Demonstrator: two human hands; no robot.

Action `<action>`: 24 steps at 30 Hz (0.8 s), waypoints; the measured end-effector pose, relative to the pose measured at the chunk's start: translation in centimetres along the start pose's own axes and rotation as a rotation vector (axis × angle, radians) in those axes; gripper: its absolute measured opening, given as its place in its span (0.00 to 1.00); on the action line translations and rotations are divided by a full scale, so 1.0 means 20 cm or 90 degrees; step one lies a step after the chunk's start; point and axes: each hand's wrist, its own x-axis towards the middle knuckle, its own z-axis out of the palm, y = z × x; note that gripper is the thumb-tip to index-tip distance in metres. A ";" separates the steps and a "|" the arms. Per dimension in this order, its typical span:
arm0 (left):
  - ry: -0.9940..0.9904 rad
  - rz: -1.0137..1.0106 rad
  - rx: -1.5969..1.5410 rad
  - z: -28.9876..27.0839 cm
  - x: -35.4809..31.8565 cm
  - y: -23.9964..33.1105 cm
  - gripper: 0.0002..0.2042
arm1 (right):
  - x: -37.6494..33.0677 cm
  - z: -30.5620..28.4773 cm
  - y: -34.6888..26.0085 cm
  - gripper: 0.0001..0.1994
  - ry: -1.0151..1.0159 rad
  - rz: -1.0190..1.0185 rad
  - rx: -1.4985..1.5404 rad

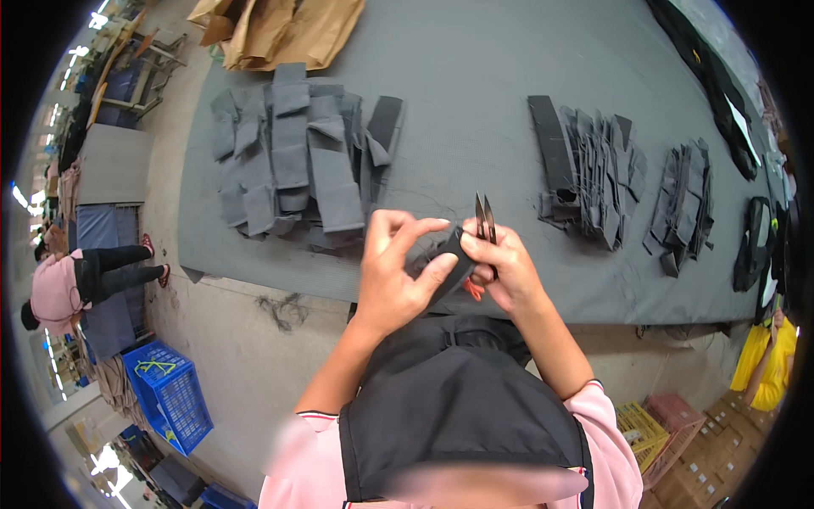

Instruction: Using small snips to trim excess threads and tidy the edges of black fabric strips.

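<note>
Your right hand (510,265) holds black-bladed metal snips (481,217), fingers at the far end of the dark grey fabric strip (458,265), slanting near-left; left hand (392,276): thumb-index wide, grip unclear.

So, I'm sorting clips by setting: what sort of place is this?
Probably a garment or sewing workshop: piles of grey fabric pieces lie on a large table, the right hand holds black snips, and a blue crate stands on the floor.
</note>
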 end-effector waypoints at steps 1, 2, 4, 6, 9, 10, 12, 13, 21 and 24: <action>0.035 0.075 -0.006 -0.05 0.01 -0.01 0.14 | 0.00 0.07 0.01 0.06 -0.010 0.010 0.015; -0.048 0.017 -0.229 -0.03 -0.01 -0.08 0.13 | -0.01 0.09 0.04 0.07 0.027 -0.015 0.022; -0.159 -0.098 -0.554 0.01 -0.06 -0.15 0.13 | -0.02 0.10 0.08 0.08 0.154 -0.048 0.010; -0.263 -0.243 -0.677 0.00 -0.09 -0.09 0.14 | -0.07 0.13 0.05 0.08 0.167 -0.122 -0.028; -0.303 -0.212 -0.834 0.03 -0.12 -0.02 0.19 | -0.11 0.02 0.07 0.06 0.152 -0.196 -0.161; -0.281 -0.220 -0.831 0.02 -0.14 -0.02 0.19 | -0.09 0.04 0.08 0.06 0.112 -0.193 -0.166; -0.246 -0.216 -0.822 0.00 -0.17 0.00 0.19 | -0.07 0.05 0.06 0.05 0.110 -0.223 -0.279; -0.258 -0.227 -0.886 -0.02 -0.19 0.01 0.19 | -0.06 0.05 0.05 0.05 0.089 -0.225 -0.282; -0.279 -0.279 -0.848 0.02 -0.24 0.02 0.23 | -0.10 0.11 -0.07 0.13 0.009 -0.449 -0.695; -0.231 -0.241 -0.858 0.02 -0.20 0.00 0.28 | -0.09 0.14 -0.05 0.16 0.083 -0.626 -0.772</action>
